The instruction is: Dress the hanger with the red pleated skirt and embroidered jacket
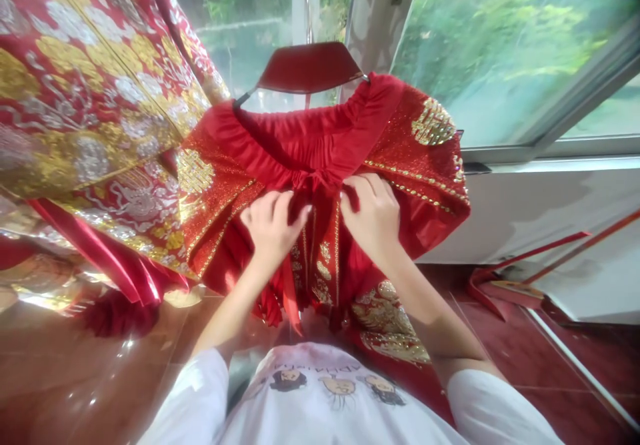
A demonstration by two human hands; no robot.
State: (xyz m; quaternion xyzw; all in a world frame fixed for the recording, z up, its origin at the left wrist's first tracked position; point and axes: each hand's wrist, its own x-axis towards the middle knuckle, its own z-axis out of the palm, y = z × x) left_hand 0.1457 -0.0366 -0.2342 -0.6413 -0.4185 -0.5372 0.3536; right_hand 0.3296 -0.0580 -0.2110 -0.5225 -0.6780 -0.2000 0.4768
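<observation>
A red skirt (320, 252) with a gathered waistband, glittery panels, gold beading and gold emblems hangs in front of me. Its waist is held at both sides by a hanger (307, 68) with a wide dark red middle. My left hand (273, 222) is on the skirt just below the waistband, fingers curled onto the cloth and thumb toward the center. At the same height, my right hand (373, 215) grips the cloth right of the middle, thumb inward. A narrow beaded panel runs down between the hands. The lower part of the skirt is partly hidden by my arms.
On the left hangs a red garment (100, 98) with dense gold and silver embroidery, close against the skirt. Glass windows (480, 65) stand behind. At the right, a red dustpan-like object (500, 292) and a white pole (580, 365) are near the tiled floor (560, 392).
</observation>
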